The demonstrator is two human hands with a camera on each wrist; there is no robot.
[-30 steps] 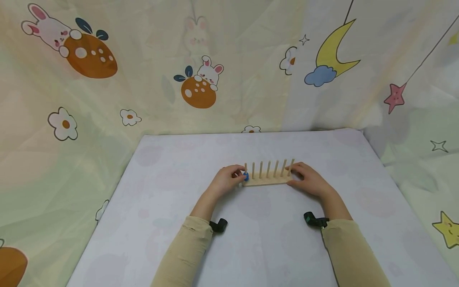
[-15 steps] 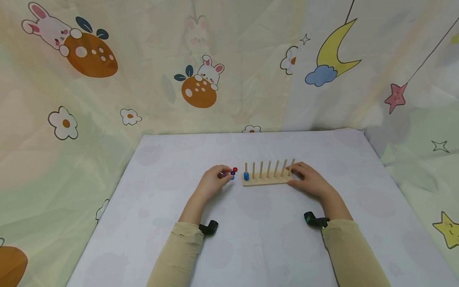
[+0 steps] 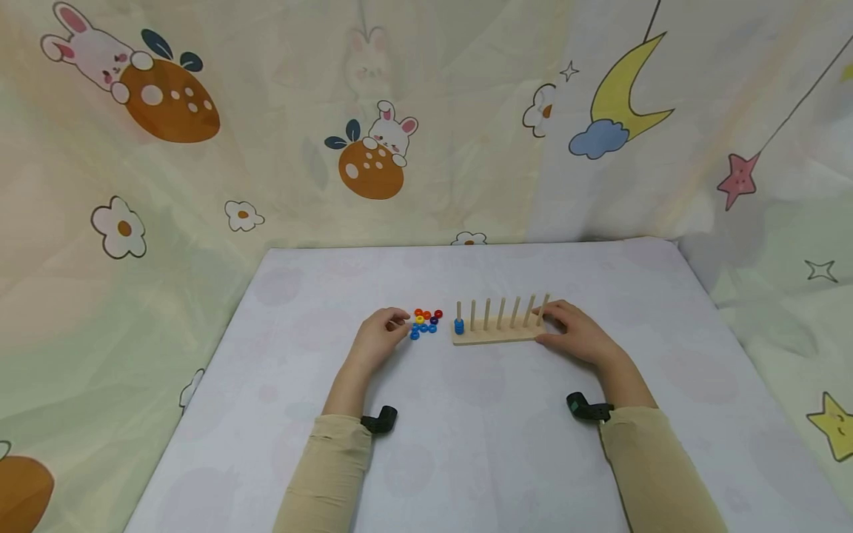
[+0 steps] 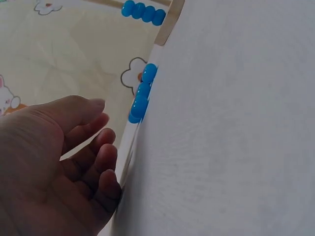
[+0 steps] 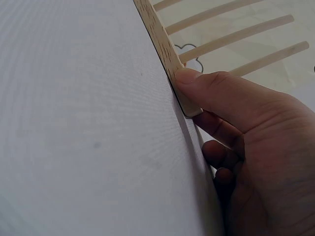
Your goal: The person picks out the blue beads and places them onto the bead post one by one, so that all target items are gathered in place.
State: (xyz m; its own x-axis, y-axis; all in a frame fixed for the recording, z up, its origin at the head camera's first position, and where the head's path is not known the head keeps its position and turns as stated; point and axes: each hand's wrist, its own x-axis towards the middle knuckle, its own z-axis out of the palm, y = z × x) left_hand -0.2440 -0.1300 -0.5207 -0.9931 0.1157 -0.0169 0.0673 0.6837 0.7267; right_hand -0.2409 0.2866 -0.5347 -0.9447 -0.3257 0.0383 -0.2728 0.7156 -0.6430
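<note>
A wooden peg board (image 3: 498,336) with a row of upright pegs stands mid-table. Several blue beads (image 4: 142,12) are stacked on its leftmost peg; the other pegs are bare. My right hand (image 3: 578,333) grips the board's right end, its thumb on the near edge in the right wrist view. Left of the board lies a small group of loose beads: blue beads (image 3: 423,328), a yellow bead (image 3: 420,320), orange-red beads (image 3: 427,315) and darker ones. Beside that group is my left hand (image 3: 380,337), fingers loosely bent, nothing between thumb and fingers in the left wrist view.
A pale cloth covers the table (image 3: 493,444). Behind and at the sides hangs a printed curtain (image 3: 466,148) with rabbits, flowers and a moon. Each wrist wears a black camera (image 3: 381,420).
My left hand has left the blue bead on the leftmost peg and moved left, past the loose beads, which now show. The right hand keeps its place on the board.
</note>
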